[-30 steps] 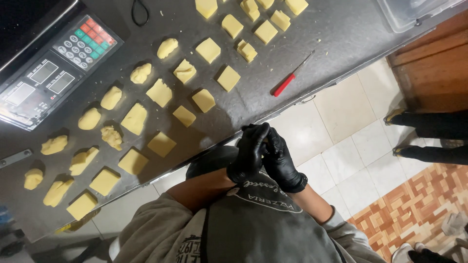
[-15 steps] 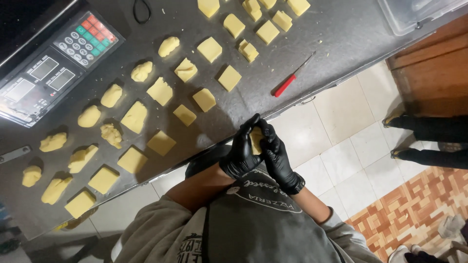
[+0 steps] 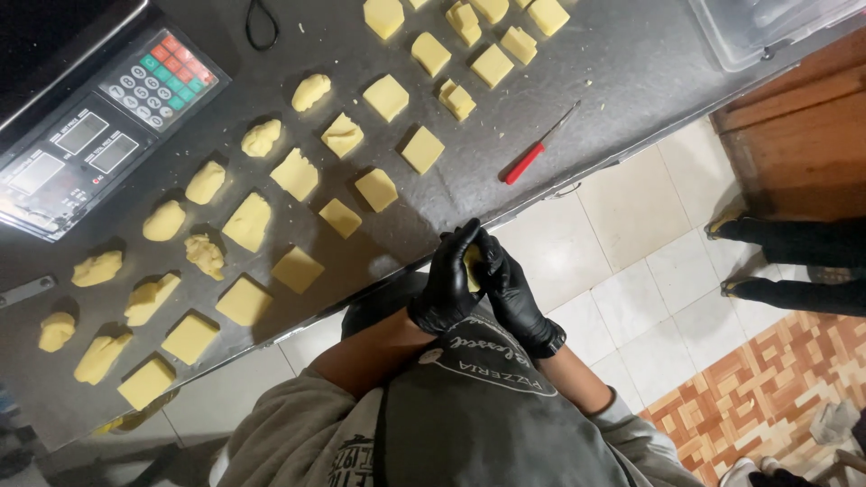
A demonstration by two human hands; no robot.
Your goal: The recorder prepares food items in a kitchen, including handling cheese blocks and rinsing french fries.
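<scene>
Hands [image 3: 478, 280] cupped together, pressing yellow dough piece [image 3: 472, 267] between palms.

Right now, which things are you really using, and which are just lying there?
In use:
left hand and right hand, cupped together
yellow dough piece between them
dough squares and rolled lumps on the metal table

Lying about:
red screwdriver
scale
plastic tub
black loop
</scene>
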